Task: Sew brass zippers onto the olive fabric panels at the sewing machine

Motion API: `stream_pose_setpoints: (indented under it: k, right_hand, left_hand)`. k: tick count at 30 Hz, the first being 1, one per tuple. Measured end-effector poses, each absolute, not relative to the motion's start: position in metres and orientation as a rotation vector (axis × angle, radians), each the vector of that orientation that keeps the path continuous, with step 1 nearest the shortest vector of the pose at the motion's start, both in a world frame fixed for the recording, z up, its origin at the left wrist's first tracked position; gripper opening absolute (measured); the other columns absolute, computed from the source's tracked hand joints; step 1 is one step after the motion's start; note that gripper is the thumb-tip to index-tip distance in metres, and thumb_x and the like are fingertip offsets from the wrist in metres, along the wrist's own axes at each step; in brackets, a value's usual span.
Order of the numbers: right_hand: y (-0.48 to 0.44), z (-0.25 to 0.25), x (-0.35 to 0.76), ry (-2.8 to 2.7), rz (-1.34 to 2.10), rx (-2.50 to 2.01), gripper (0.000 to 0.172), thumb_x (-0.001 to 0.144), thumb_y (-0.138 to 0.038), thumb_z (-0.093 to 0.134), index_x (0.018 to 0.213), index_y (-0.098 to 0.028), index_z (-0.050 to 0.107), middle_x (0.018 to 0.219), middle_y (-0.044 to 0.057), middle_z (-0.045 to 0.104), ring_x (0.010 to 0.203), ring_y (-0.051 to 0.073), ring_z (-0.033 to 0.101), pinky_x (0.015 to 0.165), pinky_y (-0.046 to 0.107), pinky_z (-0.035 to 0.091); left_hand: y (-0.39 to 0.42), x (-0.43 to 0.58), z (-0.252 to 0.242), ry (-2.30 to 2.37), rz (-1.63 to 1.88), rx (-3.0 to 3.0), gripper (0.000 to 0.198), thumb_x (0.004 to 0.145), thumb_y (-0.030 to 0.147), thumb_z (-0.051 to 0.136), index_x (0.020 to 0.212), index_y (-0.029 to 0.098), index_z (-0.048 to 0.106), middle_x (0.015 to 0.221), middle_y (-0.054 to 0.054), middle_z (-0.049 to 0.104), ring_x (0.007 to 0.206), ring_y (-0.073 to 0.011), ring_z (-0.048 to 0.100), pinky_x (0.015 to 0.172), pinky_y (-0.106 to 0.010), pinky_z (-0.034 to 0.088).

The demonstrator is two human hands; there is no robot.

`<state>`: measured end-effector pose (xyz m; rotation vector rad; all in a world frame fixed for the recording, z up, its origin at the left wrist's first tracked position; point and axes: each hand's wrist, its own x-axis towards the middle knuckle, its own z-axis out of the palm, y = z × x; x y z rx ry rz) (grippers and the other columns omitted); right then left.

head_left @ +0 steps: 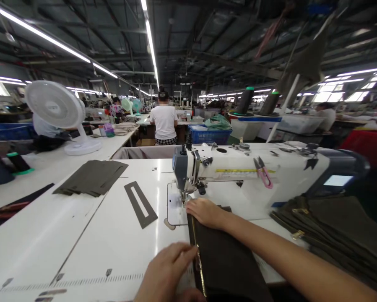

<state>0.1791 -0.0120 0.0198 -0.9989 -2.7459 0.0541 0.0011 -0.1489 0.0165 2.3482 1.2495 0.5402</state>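
A dark fabric piece (227, 256) lies under my arms on the sewing table, with a gold-toothed zipper (201, 272) along its left edge. My right hand (205, 212) holds the top of the fabric down beside the presser foot, fingers together and bent over its edge. Lower down, my left hand (171, 268) is closed on the zipper edge, thumb and forefinger near the metal slider. The white sewing machine (245, 167) stands just beyond, its needle area (183, 199) close to my right fingertips. The fabric's lower end runs out of view.
Left of the needle lies a dark frame-shaped piece (141, 205) with a slot; a stack of dark panels (92, 178) is farther left. Zippered fabric pieces (336, 230) pile up at right. Pink-handled snips (263, 173) rest against the machine. A white fan (56, 105) stands back left.
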Motion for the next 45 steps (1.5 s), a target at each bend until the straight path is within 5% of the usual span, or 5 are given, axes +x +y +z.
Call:
stream_pose_setpoints:
  k: [5,9,13,36,45]
  right_hand:
    - [-0.026,0.018,0.215,-2.412,-0.076,-1.354,0.029,0.092,-0.022,0.031,0.100,-0.012,0.057,0.098,0.012,0.061,0.093,0.022,0.054,0.083,0.034,0.038]
    - [-0.044,0.019,0.266,-2.004,-0.111,-2.091,0.044,0.088,-0.045,0.037,0.069,-0.013,0.060,0.073,0.014,0.063,0.077,0.028,0.058,0.071,0.038,0.040]
    - [-0.051,0.014,0.277,-1.861,0.254,-2.068,0.040,0.086,-0.050,0.039,0.070,-0.018,0.056,0.072,0.007,0.063,0.069,0.021,0.060,0.061,0.028,0.041]
    - [-0.072,0.002,0.261,-2.194,-0.244,-2.013,0.036,0.091,-0.025,0.036,0.126,-0.019,0.045,0.097,0.010,0.061,0.075,0.022,0.061,0.057,0.030,0.044]
    - [-0.071,0.010,0.205,-2.450,-0.137,-1.378,0.047,0.092,-0.033,0.032,0.129,-0.006,0.041,0.137,0.015,0.037,0.129,0.024,0.027,0.107,0.044,0.020]
  left_hand:
    - [-0.102,0.011,0.035,1.157,0.175,2.667,0.100,0.064,0.076,0.047,0.138,0.013,0.025,0.143,-0.017,0.023,0.132,-0.0361,0.016,0.105,-0.058,0.007]
    - [-0.092,0.016,0.038,1.095,0.138,2.736,0.103,0.063,0.079,0.044,0.138,0.012,0.022,0.146,-0.014,0.013,0.133,-0.0351,0.004,0.105,-0.057,-0.007]
    - [-0.086,0.022,0.038,1.028,0.090,2.726,0.103,0.064,0.078,0.043,0.139,0.012,0.019,0.145,-0.014,0.015,0.133,-0.0358,0.006,0.103,-0.058,-0.009]
    - [-0.071,0.033,0.036,1.172,-0.031,2.679,0.118,0.055,0.081,0.047,0.138,0.003,0.015,0.143,-0.023,0.012,0.133,-0.0365,0.006,0.104,-0.057,-0.005]
    - [-0.067,0.032,0.035,1.161,-0.051,2.730,0.109,0.060,0.076,0.047,0.137,0.005,0.019,0.143,-0.023,0.015,0.132,-0.0388,0.007,0.102,-0.059,-0.003]
